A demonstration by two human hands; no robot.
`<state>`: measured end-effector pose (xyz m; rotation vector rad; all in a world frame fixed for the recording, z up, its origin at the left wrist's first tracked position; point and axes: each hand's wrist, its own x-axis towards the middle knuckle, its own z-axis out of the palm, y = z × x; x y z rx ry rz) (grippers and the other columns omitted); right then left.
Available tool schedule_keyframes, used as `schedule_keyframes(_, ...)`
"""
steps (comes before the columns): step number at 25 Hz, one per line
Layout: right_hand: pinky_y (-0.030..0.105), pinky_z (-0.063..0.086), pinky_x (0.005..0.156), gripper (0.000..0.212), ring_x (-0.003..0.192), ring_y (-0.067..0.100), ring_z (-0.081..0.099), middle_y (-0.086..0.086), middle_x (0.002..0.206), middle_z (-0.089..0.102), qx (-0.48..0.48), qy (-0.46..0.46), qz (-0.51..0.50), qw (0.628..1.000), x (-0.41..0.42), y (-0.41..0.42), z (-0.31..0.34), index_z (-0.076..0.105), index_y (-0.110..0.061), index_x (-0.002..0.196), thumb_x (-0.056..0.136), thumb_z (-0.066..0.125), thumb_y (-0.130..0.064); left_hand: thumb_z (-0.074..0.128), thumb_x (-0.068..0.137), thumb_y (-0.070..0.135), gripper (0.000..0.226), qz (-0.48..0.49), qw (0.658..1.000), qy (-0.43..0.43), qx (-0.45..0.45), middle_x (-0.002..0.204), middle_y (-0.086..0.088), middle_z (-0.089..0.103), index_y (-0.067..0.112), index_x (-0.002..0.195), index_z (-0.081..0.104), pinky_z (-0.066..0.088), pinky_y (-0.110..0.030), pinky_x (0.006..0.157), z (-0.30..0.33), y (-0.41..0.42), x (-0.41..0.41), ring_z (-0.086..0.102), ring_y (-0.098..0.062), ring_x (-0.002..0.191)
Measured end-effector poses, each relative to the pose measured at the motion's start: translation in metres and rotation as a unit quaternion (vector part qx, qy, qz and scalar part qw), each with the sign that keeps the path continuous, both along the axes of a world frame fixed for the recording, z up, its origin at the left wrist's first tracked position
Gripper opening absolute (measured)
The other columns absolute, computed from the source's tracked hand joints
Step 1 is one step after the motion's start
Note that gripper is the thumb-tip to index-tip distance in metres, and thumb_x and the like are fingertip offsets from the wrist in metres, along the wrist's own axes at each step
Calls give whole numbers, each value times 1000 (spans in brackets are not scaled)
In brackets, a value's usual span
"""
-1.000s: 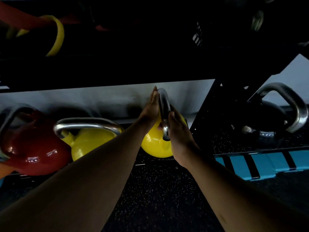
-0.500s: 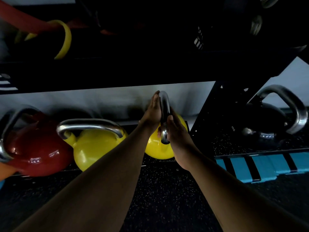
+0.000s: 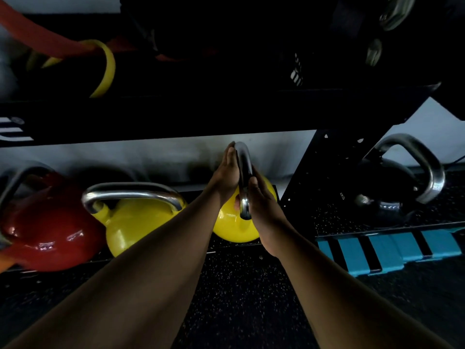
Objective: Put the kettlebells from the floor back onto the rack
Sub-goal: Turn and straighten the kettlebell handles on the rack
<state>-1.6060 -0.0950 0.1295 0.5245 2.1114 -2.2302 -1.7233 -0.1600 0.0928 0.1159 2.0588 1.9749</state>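
Note:
A yellow kettlebell point(image 3: 231, 229) with a steel handle point(image 3: 244, 172) sits on the black rack's bottom shelf point(image 3: 234, 246), its handle edge-on to me. My left hand point(image 3: 225, 177) presses the handle's left side and my right hand point(image 3: 261, 205) presses its right side, fingers held straight along the steel. To its left on the same shelf stand a larger yellow kettlebell point(image 3: 136, 222) and a red kettlebell point(image 3: 47, 230). A black kettlebell point(image 3: 385, 187) rests on the floor to the right, beyond the rack's side panel point(image 3: 319, 172).
The rack's dark upper shelf point(image 3: 176, 117) hangs low over the kettlebells. A yellow band point(image 3: 107, 69) and a red band point(image 3: 37, 36) lie on it. A blue ridged block point(image 3: 392, 250) sits on the speckled black floor point(image 3: 241, 298) at the right.
Both hands have stayed on the yellow kettlebell's handle. The kettlebell has barely moved; the view has only shifted slightly.

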Motion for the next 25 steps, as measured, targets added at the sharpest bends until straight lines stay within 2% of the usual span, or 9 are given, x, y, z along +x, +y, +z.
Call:
schedule_keyframes(3, 32, 42, 69, 42, 72, 14, 53, 5, 81, 59, 9, -2, -27, 1000, -1, -6, -2, 37, -43, 145, 104, 26, -42, 18, 104, 43, 53, -5, 1000, -14, -18, 161, -4, 26, 25, 153, 24, 19, -39, 122, 1, 2, -1, 24, -17, 147)
schedule_keyframes(6, 28, 40, 66, 43, 72, 11, 50, 3, 90, 57, -5, 11, -30, 999, -3, -10, -5, 35, -42, 146, 104, 25, -44, 17, 106, 36, 50, 12, 1000, -3, -6, 160, -5, 27, 20, 153, 26, 19, -35, 121, 1, 4, -3, 25, -17, 147)
schedule_keyframes(8, 27, 41, 69, 45, 79, 11, 52, 2, 100, 56, 6, 23, -25, 999, -2, -7, -9, 35, -43, 146, 102, 25, -47, 17, 106, 34, 50, -6, 998, 10, -54, 159, -5, 29, 18, 152, 27, 18, -27, 119, -2, 2, -7, 25, -18, 147)
schedule_keyframes(10, 28, 43, 65, 43, 72, 11, 56, 2, 97, 60, 35, 21, -15, 999, -5, -2, -9, 36, -41, 146, 104, 25, -42, 17, 106, 35, 52, -27, 991, 12, -130, 158, -6, 29, 13, 152, 27, 17, -20, 113, 7, -2, -5, 24, -19, 148)
schedule_keyframes(13, 26, 47, 64, 43, 80, 17, 65, 6, 113, 66, 127, 0, 21, 992, -7, 6, 4, 38, -35, 146, 105, 24, -34, 18, 106, 30, 52, -42, 981, 38, -188, 161, -10, 21, 8, 153, 22, 13, -24, 117, 32, -9, 0, 18, -24, 150)
schedule_keyframes(16, 33, 45, 84, 43, 115, 31, 55, 11, 133, 56, 363, -11, 74, 929, -10, 23, 25, 40, -28, 143, 102, 33, -36, 23, 106, 30, 51, -122, 908, 123, -380, 161, -11, 22, 8, 152, 25, 14, -30, 118, 52, -31, 13, 21, -27, 149)
schedule_keyframes(19, 42, 43, 94, 42, 120, 35, 44, 12, 129, 52, 536, 44, 90, 838, -8, 32, 47, 46, -23, 137, 97, 44, -36, 24, 99, 47, 52, -104, 821, 180, -532, 147, -10, 47, 24, 140, 46, 31, -47, 107, 63, -74, 29, 44, -35, 133)
schedule_keyframes(22, 44, 41, 92, 41, 119, 37, 42, 15, 125, 51, 578, 102, 128, 799, -12, 17, 58, 50, -17, 134, 96, 49, -33, 30, 100, 39, 38, -66, 783, 190, -589, 134, -8, 54, 25, 126, 55, 22, -55, 111, 76, -115, 42, 47, -33, 125)
schedule_keyframes(25, 45, 42, 96, 41, 121, 36, 42, 15, 124, 52, 582, 139, 150, 787, -17, -21, 58, 54, -17, 129, 93, 51, -37, 31, 100, 43, 40, 15, 792, 208, -573, 136, -5, 52, 23, 121, 59, 8, -62, 115, 81, -157, 51, 41, -29, 131)
